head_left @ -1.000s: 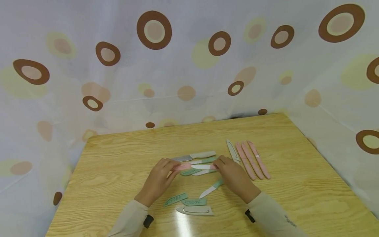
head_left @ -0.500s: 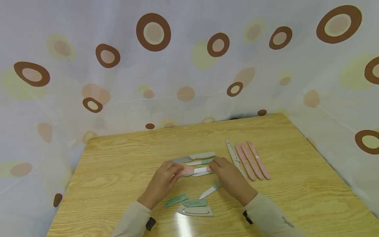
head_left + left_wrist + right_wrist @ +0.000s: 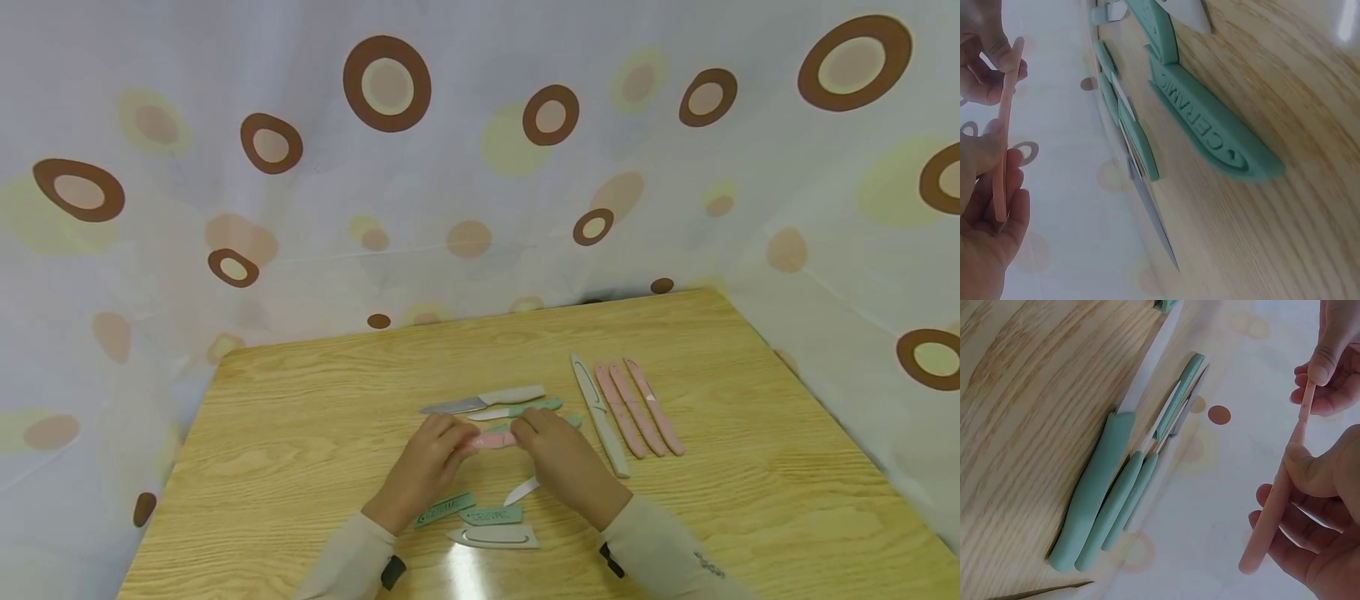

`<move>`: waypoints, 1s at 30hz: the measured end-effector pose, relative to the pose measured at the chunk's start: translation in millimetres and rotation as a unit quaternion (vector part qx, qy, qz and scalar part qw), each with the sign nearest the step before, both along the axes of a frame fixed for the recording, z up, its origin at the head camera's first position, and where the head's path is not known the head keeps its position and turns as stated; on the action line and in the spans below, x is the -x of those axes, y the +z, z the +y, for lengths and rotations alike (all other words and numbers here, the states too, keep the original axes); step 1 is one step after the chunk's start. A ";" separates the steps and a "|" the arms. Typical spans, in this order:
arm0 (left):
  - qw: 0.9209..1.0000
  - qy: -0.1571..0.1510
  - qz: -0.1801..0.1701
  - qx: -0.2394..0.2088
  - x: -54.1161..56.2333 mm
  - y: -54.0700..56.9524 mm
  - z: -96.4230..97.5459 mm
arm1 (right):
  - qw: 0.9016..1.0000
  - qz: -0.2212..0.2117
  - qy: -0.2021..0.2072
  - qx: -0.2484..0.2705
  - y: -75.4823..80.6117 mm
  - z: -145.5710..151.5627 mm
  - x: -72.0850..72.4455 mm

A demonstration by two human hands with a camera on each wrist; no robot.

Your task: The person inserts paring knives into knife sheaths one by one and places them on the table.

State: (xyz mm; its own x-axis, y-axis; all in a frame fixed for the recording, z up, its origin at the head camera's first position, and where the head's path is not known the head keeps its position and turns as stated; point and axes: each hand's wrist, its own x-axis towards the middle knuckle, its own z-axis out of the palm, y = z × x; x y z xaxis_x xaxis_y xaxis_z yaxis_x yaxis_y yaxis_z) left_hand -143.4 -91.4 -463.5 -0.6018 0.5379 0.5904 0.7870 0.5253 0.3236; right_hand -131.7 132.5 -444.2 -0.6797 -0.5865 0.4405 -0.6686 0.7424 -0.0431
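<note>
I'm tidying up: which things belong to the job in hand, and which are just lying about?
In use, seemingly:
pink knife, in the right fingers
pink sheath, in the left fingers

Lying about:
three green-handled knives
three green sheaths
bare beige-handled knife
beige sheath
sheathed beige knife
three pink knives

Before me a grained wooden table [image 3: 315,433], bright reflection [image 3: 467,575] on its side near me, behind the table a pale sheet [image 3: 315,208] with brown-ringed pattern

The wood-grain table [image 3: 300,433] supports three pink knives [image 3: 642,423] nearest its right edge; bare knives [image 3: 532,406] and loose sheaths [image 3: 490,517] lie farther inward.
</note>
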 end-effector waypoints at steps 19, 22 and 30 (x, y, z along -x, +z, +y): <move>0.999 0.005 -0.043 0.026 2.9 2.6 -1.3 | 1.000 -0.014 0.000 -0.011 -1.7 1.4 3.2; 0.997 0.025 -0.062 0.043 3.7 1.3 -1.4 | 0.999 -0.036 -0.014 -0.020 -3.2 5.0 4.8; 0.986 0.114 -0.089 0.077 9.5 2.0 0.5 | 0.988 -0.111 -0.109 0.002 -3.6 48.6 20.7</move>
State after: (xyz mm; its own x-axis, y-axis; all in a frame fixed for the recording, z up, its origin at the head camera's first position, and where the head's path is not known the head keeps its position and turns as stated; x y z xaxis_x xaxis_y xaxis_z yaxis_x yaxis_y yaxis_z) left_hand -152.9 -91.0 -461.5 -0.8042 0.4521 0.3859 0.5807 0.7359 0.3481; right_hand -152.5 181.1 -447.8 -0.8698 -0.4140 0.2685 -0.4666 0.8670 -0.1748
